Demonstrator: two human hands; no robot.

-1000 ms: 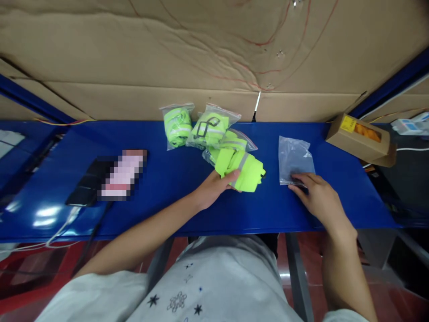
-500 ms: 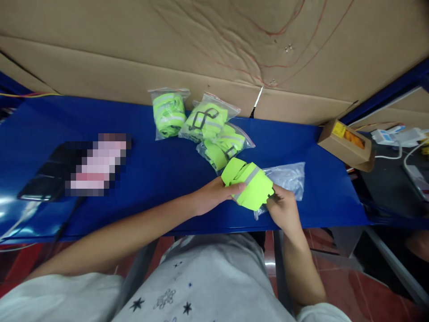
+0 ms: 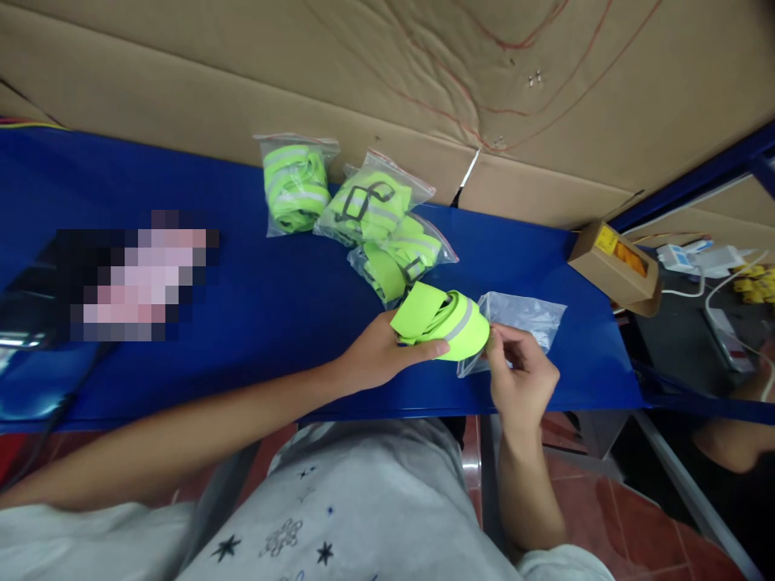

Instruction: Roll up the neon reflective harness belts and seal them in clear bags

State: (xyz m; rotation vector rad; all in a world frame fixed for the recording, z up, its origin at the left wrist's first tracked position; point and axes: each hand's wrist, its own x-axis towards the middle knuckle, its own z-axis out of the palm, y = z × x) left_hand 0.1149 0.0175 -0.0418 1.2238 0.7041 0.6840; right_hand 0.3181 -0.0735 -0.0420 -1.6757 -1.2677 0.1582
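A folded neon-yellow strap bundle (image 3: 463, 324) with a grey reflective stripe is gripped by my left hand (image 3: 387, 349), thumb across its lower front. At the bundle's right end, my right hand (image 3: 525, 373) has thumb and index finger pinched together by a clear plastic bag (image 3: 526, 316); whether they hold the bag's edge or the strap cannot be made out. The bag lies flat, partly behind the bundle and my right hand. Behind my hands lie three clear zip bags of similar straps: one at the left (image 3: 296, 190), one in the middle (image 3: 369, 202), one nearer me (image 3: 400, 262).
The blue table (image 3: 242, 274) meets a cardboard wall (image 3: 242, 89) at the back. A pixelated pink object (image 3: 148, 274) lies at the left on something black. An open cardboard box (image 3: 611, 266) stands at the right. Beyond it, another person's arm (image 3: 735, 444) shows at the right edge.
The bundle has turned and looks more rounded at its right end. My right hand has moved out from beside it, fingertips now at its right edge. The whole view has shifted slightly.
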